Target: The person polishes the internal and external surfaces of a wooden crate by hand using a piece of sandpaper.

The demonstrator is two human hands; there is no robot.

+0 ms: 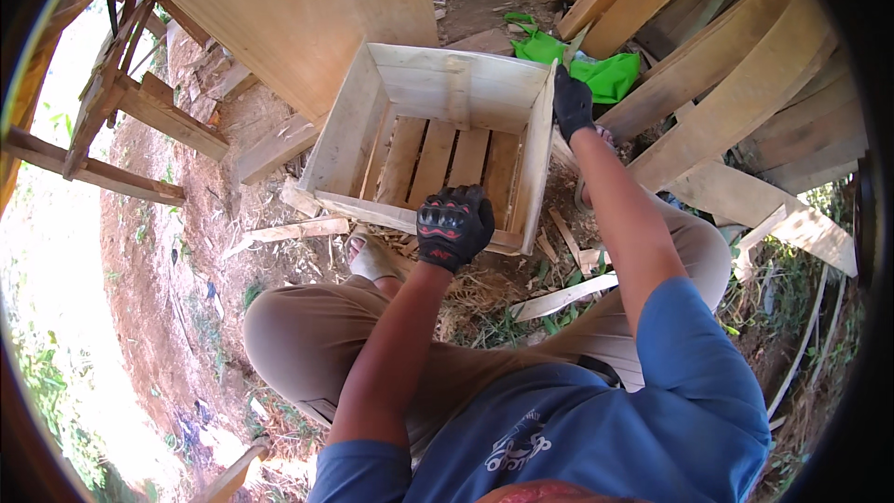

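A pale wooden crate point(456, 84) stands in front of me with its top uncovered, showing a slatted bottom inside. My left hand point(453, 226), in a black glove with red marks and hard knuckle pieces, is curled over the near wall's rim. At the far right corner, my right hand point(571, 104) in a black glove is closed around the crate's side; its fingertips are partly hidden. Nothing else shows in either hand.
A large wooden panel point(289, 19) stands behind the crate at left. Planks point(745, 84) are heaped at right, beside a green bag point(605, 74). Wood scraps point(568, 296) lie on the soil near my feet. A wooden frame point(121, 121) rises at far left.
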